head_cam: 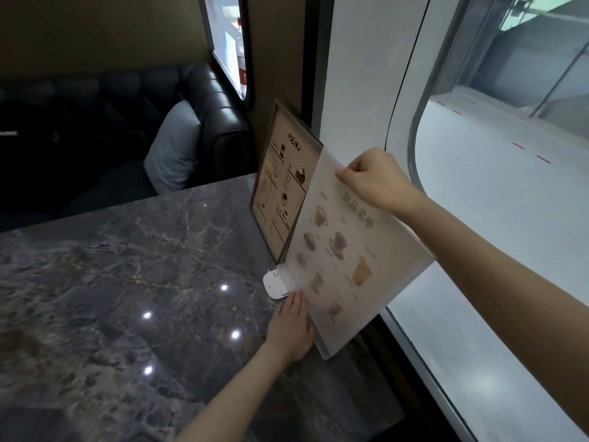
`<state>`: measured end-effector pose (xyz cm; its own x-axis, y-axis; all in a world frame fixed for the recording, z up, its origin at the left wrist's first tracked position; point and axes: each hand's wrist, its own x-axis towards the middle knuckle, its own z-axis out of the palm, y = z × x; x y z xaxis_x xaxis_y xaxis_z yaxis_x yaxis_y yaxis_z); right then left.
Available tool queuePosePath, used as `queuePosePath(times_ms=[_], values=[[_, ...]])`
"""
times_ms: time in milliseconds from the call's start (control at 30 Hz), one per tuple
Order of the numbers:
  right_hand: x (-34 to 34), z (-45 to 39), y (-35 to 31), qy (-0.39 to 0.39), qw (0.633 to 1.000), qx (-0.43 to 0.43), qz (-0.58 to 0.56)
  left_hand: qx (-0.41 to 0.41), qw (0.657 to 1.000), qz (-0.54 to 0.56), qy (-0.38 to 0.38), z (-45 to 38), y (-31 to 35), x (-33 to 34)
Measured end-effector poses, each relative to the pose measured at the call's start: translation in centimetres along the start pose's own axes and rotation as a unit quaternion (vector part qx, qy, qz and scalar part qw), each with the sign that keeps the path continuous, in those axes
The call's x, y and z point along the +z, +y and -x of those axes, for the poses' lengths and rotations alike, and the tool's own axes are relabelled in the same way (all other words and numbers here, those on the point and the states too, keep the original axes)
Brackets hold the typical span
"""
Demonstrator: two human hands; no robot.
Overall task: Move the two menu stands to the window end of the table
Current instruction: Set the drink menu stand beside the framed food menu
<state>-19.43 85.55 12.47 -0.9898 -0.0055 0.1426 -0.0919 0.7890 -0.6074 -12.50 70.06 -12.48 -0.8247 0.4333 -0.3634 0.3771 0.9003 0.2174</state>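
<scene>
Pale menu stand (347,247) hides left hand (291,327) fingertips; print perhaps blurred.

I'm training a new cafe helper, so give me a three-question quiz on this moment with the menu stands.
1. True or false: the right hand grips the top edge of the pale drinks menu stand.
2. Where is the left hand? A) at that stand's lower edge B) on the sofa cushion
3. What word heads the brown menu stand?

Key: 1 true; 2 A; 3 MENU
</scene>
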Motion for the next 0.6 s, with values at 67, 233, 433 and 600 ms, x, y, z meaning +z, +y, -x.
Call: queuePosePath(times_ms=[67, 233, 433, 600], values=[[0.24, -0.26, 0.19, -0.004, 1.0, 0.005, -0.002, 0.0, 1.0, 0.005, -0.004, 0.01, -0.09, 0.14], [0.47, -0.82, 0.42, -0.007, 1.0, 0.017, -0.002, -0.001, 1.0, -0.002, -0.005, -0.09, -0.24, 0.19], [0.39, -0.96, 0.74, -0.015, 0.999, 0.032, -0.019, 0.004, 1.0, 0.006, -0.001, -0.11, -0.45, 0.38], [0.41, -0.94, 0.72, -0.007, 0.999, 0.035, -0.007, 0.006, 1.0, 0.003, 0.003, -0.17, -0.56, 0.39]])
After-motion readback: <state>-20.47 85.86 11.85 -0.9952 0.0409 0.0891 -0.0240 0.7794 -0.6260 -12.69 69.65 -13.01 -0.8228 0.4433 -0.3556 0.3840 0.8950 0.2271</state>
